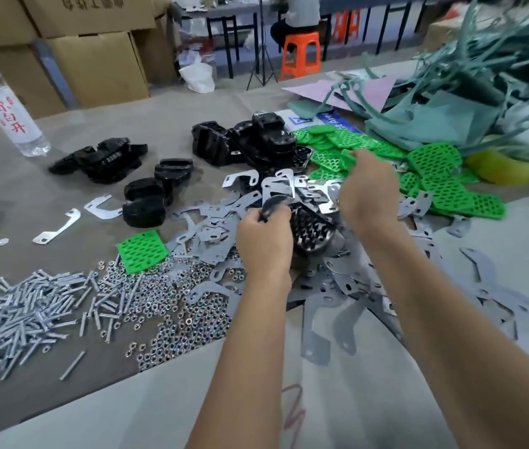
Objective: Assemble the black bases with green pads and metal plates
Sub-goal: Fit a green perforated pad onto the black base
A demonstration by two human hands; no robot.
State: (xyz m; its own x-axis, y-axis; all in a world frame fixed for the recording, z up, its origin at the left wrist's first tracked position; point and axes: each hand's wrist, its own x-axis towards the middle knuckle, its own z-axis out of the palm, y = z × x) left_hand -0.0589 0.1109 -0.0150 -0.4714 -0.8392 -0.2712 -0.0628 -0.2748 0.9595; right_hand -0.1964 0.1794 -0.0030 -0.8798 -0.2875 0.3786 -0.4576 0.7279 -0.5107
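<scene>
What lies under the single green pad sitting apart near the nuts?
The single green pad rests on the table, its near edge overlapping the pile of nuts and its right side beside metal plates. Whatever is beneath its middle is covered.

near edge: bare table | ahead: metal plates, green pads | left: bolts

A clear water bottle with red characters on its label stands tilted at the table's far left edge. Behind it cardboard boxes are stacked against the wall. An orange plastic stool sits on the floor beyond the table, with a seated person on it, beside a black tripod. At the far right lies a heap of grey-green strips, pink sheets beneath them, and a yellow tape roll near the edge.
</scene>
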